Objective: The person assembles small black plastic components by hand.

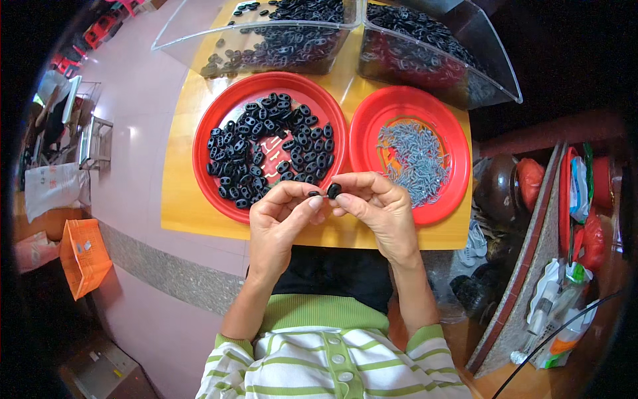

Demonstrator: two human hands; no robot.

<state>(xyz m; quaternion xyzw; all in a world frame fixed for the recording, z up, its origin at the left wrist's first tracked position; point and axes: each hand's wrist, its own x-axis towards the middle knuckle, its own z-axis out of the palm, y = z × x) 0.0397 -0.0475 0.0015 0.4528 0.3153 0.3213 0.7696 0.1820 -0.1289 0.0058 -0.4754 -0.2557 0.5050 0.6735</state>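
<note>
My two hands meet in front of me, above the near edge of the yellow table. Between thumb and fingertips, my left hand point(282, 221) pinches a small dark piece point(314, 193); its exact kind is too small to make out. Close beside it, my right hand point(384, 218) grips a black oval plastic piece point(333, 191) between thumb and forefinger. Something thin seems to lie between the two pieces, partly covered by my fingertips. Just beyond my left hand, a red round tray point(203, 133) holds many black oval two-holed pieces point(247, 139). Small grey screws point(419, 163) fill part of another red tray point(458, 139).
Two clear plastic bins point(266, 30) point(442, 50) with more black pieces stand at the table's far side. An orange basket point(85, 258) is on the left. To the right, a shelf edge point(522, 266) borders bags and a dark jar point(496, 178).
</note>
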